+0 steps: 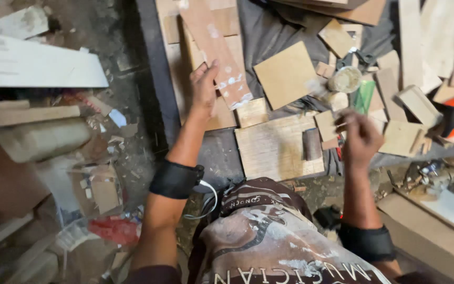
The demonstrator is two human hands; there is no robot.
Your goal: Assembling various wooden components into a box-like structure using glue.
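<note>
A patterned brown and cream shirt front (269,236) fills the bottom of the view, with a black wrist band (175,179) on the left forearm. The left hand (204,90) presses on a long reddish wooden strip smeared with white paste (214,50), thumb under its edge, fingers loosely curled. The right hand (362,138) is closed around something small, too blurred to identify, above a pale square plywood board (275,148) near a small round tub (344,80).

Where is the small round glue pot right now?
In the head view, the round glue pot sits upper right on the bench, beside the square plywood piece.
</note>
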